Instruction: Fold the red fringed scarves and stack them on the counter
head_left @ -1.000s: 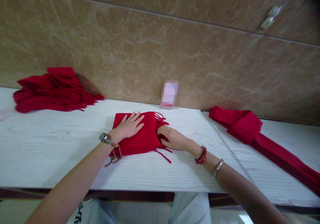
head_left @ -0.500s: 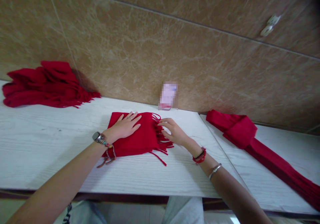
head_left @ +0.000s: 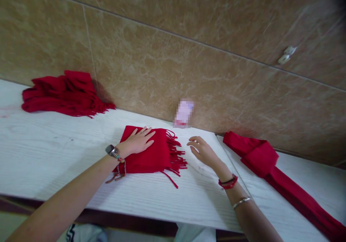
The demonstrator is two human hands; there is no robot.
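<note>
Head view, only cam. L hand point(head_left: 139, 143) lies palm down w/ fingers stretched flat on a folded red scarf point(head_left: 151, 159), pressing it, not gripping. The scarf sits mid-table on the white wood-grain table point(head_left: 54, 159), near the wall side, approx in front of the person. Its fringe point(head_left: 177, 157) points right, w/ one loose strand trailing toward the front edge.

R hand point(head_left: 202, 150) is just right of the fringe, apart from it, fingers loosely spread and a bit curled, holding nothing. Can't tell if it touches the tabletop or floats just above.

L wrist: watch point(head_left: 110, 149) plus beaded bracelets w/ cords hanging onto the scarf edge. R wrist: red band point(head_left: 229, 182); silver bangle point(head_left: 241, 202) further up the forearm.

Rest:
- Pile of red scarves point(head_left: 65, 96) far left, against the wall, fringes to the right.
- Long red scarf point(head_left: 270, 162) on the adjoining tabletop point(head_left: 305, 170) at right, bunched at its wall end, running diag. toward the right corner.
- Pixelated pink item point(head_left: 183, 113) leaning at the wall base, behind the gap btw. both hands.
- Brown marble-look tile wall point(head_left: 162, 65) w/ a small white fitting point(head_left: 286, 54) upper right.
</note>
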